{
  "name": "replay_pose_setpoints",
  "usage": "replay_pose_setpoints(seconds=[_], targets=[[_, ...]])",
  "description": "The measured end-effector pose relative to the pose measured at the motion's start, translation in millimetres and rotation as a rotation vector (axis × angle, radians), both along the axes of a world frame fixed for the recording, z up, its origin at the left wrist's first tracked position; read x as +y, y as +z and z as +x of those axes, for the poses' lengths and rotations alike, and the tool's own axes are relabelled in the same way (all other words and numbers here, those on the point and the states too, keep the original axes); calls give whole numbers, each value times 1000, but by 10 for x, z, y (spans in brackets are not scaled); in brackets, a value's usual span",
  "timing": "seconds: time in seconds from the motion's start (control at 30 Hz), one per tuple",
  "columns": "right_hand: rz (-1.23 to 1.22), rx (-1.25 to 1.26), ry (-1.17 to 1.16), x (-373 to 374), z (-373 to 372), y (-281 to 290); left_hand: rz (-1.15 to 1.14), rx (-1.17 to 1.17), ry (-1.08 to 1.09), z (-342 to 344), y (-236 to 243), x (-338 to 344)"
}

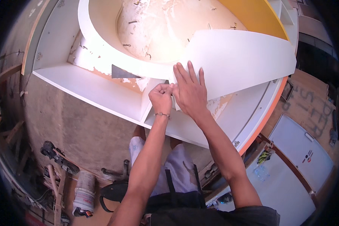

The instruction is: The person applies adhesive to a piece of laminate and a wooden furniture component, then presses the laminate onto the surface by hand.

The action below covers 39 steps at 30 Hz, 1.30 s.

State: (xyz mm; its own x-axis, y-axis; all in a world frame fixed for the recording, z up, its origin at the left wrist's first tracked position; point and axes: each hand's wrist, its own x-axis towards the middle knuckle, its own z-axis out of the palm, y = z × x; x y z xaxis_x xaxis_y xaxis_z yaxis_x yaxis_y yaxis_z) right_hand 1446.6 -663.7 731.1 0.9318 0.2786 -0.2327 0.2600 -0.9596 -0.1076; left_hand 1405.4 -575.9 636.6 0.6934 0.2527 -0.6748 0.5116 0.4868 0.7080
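Observation:
My right hand lies flat with fingers stretched on a loose white panel with angled corners. The panel rests across the right side of a white cabinet frame, covering part of its compartments. Close beside it, my left hand is closed, thumb against the curled fingers, at the panel's left edge. Whatever those fingers grip is hidden. Both hands are just in front of the frame's curved white rim. A dark grey wedge-shaped patch shows beside this rim, left of my hands.
A yellow curved wall stands at the far right, and orange edging runs along the cabinet's right side. A dirty bucket is on the floor at lower left. At lower right are a white surface and a clear plastic bottle.

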Motion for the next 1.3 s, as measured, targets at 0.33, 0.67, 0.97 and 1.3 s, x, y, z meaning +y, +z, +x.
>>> replay_pose_setpoints(seconds=[0.33,0.67,0.97,1.3], targets=[[-1,61,-66,-120,-24,-84,-29,2,-113,22,-86,93],[136,-28,-454,-327,287,-344,-200,9,-318,74,-40,312],[146,87,-407,-116,396,-292,-155,23,-325,107,-66,313],[126,33,-394,-48,364,-340,-146,21,-305,89,-91,278]])
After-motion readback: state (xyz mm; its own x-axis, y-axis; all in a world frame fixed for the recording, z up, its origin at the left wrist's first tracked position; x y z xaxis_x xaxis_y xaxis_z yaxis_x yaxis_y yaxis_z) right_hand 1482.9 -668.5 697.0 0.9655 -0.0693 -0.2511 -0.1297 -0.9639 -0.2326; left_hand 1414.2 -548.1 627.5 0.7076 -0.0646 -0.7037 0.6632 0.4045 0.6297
